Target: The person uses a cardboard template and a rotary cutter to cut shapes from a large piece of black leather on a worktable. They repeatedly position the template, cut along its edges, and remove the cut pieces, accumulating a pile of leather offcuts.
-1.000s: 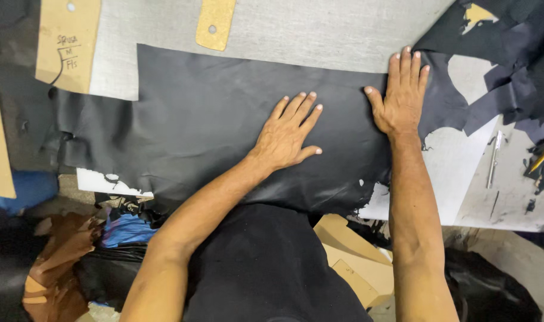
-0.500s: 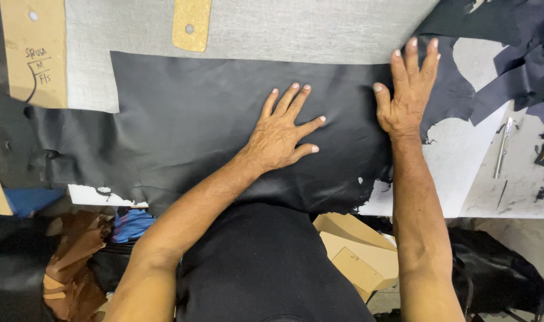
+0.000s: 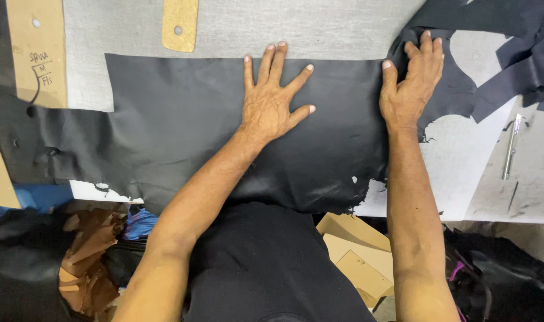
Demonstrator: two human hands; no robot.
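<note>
Left hand (image 3: 272,101) has slid up the black leather sheet (image 3: 182,125); both hands lie spread flat, right hand (image 3: 410,83).

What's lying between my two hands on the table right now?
Only the black leather sheet: in the head view, a bare stretch of it runs from the left hand, spread flat, to the right hand at its right edge.

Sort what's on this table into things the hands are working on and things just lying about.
In hand:
black leather sheet, left hand pressed flat on it, right hand at its right edge.

Lying about:
cork-coloured pattern piece
cardboard template
dark offcuts
metal tool
</note>
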